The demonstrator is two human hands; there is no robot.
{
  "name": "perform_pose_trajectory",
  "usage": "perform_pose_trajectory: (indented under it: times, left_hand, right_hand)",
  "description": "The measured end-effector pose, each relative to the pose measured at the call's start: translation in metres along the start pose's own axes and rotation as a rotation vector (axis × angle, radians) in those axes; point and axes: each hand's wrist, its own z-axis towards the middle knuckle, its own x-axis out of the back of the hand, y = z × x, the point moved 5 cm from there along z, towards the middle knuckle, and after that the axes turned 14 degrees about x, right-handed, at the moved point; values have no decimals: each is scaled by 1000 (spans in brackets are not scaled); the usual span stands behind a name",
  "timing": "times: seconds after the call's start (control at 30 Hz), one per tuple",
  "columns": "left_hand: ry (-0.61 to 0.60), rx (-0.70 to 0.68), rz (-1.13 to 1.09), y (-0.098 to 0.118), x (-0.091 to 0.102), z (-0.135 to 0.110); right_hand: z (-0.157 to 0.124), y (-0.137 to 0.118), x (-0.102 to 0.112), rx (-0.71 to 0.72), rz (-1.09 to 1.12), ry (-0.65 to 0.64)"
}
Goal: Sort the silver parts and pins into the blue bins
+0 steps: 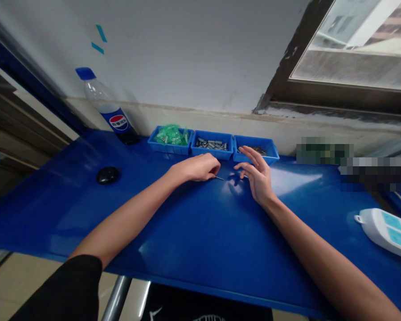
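My left hand [202,167] is closed in a pinch low over the blue table. A thin metal rod [219,178] sticks out of its fingertips to the right. My right hand [258,174] is a short way to the right, its fingers spread and curved toward the left hand. Behind it is a blue bin [272,154] with thin, dark metal pieces, partly hidden by the fingers. A middle blue bin [212,153] with short silver metal cylinders stands just beyond my left hand. The left blue bin [169,148] contains green plastic bags [171,134].
On the blue table [187,240], a black computer mouse [107,175] lies at the left and a cola bottle [111,109] stands against the wall. A white power strip [387,229] lies at the right edge. Blurred items sit at the back right, below the window.
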Motion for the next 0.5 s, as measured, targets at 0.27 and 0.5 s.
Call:
perform_pose_trajectory:
  times: [0.27,0.5]
  left_hand:
    - [120,-100,-260,5,22,-6]
    - [239,-132,-425,9,31,-8]
  right_hand:
    - [-2,2,-5,-48,42,-57]
    - [-1,3,-10,-90,20,-143]
